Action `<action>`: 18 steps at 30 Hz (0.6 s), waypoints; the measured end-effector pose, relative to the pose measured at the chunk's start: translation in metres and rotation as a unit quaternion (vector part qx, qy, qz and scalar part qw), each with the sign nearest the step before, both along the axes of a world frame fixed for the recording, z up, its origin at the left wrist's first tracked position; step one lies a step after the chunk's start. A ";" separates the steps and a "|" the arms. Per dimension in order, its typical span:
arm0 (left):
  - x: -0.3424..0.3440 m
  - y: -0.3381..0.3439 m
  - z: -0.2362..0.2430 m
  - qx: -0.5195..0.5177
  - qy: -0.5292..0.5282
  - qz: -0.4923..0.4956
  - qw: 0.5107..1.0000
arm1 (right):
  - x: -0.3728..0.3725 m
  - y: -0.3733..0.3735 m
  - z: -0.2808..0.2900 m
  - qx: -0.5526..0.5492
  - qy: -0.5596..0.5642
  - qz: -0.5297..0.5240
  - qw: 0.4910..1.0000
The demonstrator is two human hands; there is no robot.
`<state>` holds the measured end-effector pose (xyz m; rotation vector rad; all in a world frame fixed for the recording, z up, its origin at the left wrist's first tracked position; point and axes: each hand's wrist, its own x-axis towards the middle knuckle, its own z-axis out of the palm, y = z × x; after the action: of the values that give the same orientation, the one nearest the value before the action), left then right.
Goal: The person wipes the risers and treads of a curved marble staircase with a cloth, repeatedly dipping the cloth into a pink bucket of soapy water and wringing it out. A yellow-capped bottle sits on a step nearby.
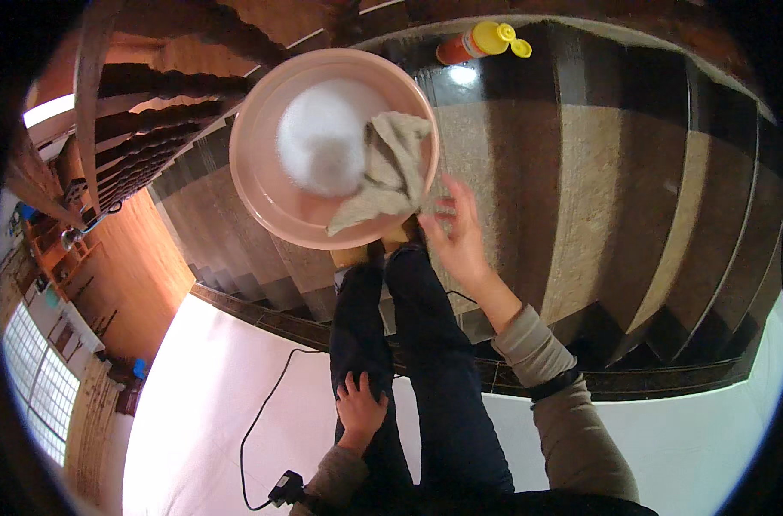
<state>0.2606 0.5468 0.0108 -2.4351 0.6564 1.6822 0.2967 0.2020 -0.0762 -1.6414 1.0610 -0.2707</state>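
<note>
A pink round basin point(252, 185) stands in front of my feet on the stairs, with whitish, foamy-looking water point(318, 129) in it. A crumpled grey-beige cloth point(383, 176) lies partly in the basin and reaches over its near right rim. Just right of that rim is my right hand point(454, 232), fingers curved and apart, close to the cloth's edge; nothing shows in its grasp. My left hand point(359, 404) rests on my left leg with its fingers spread. An orange bottle with a yellow cap point(486, 41), its lid flipped up, lies or stands at the back right of the basin.
Dark-edged stone steps point(580, 189) run to the right, some looking wet. A wooden banister point(163, 107) lines the left. Below on the left is a wooden floor point(146, 267). A black cable point(262, 413) hangs along the white wall point(202, 387).
</note>
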 end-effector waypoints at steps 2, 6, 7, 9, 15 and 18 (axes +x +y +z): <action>0.005 0.017 -0.005 -0.018 -0.011 0.140 0.990 | -0.060 0.011 -0.016 -0.115 0.177 0.169 0.963; 0.028 0.101 -0.031 -0.043 -0.086 0.496 0.863 | -0.277 0.064 -0.003 0.042 0.488 0.446 0.749; 0.027 0.132 -0.032 -0.040 -0.131 0.388 0.911 | -0.334 0.080 0.010 0.117 0.553 0.461 0.684; 0.015 0.193 -0.036 -0.002 -0.132 0.316 0.939 | -0.431 0.116 0.051 0.262 0.562 0.387 0.682; -0.018 0.255 0.060 0.231 0.140 0.311 0.911 | -0.545 0.203 0.168 0.339 0.596 0.531 0.497; 0.002 0.205 0.114 0.044 0.366 0.358 0.858 | -0.537 0.186 0.130 0.339 0.615 0.445 0.556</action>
<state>0.2629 0.7514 0.1246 -2.0187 -0.3818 2.8746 -0.2403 0.3880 0.0542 -1.2333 0.8377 2.0020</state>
